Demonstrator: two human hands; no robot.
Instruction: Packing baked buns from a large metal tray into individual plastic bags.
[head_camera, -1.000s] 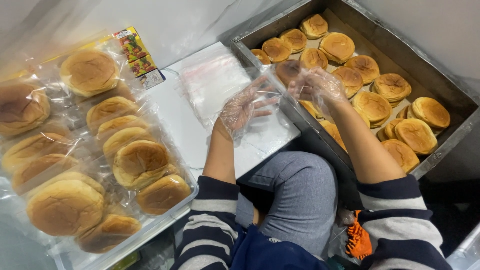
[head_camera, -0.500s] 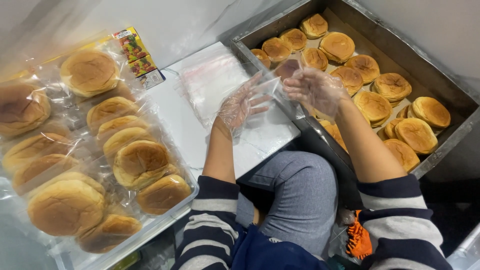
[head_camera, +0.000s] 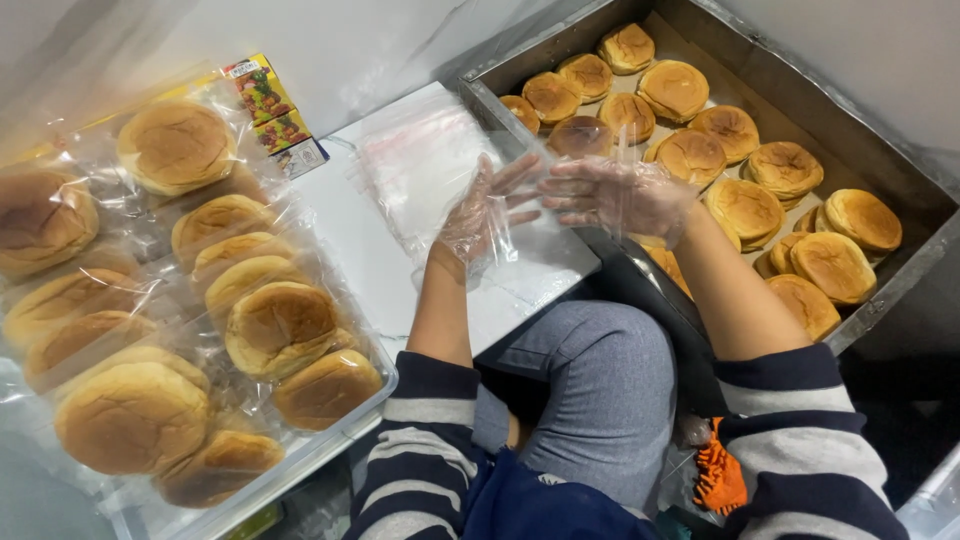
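Note:
Both my hands wear loose clear plastic gloves. My left hand is raised over a stack of clear plastic bags on the white surface, its fingers spread. My right hand reaches in from the right at the near-left corner of the metal tray, and the fingertips of the two hands meet. A thin clear plastic bag stretches up between them and blurs the bun behind it. The tray holds several unwrapped golden buns.
At left, a clear bin is heaped with several buns sealed in clear bags. A colourful printed packet lies behind it. My knee in grey trousers is below the hands, and an orange cloth lies by my right sleeve.
My right hand has come off the buns in the tray and moved left to meet my left hand. My left hand rose slightly and spread its fingers, with the clear film now between them.

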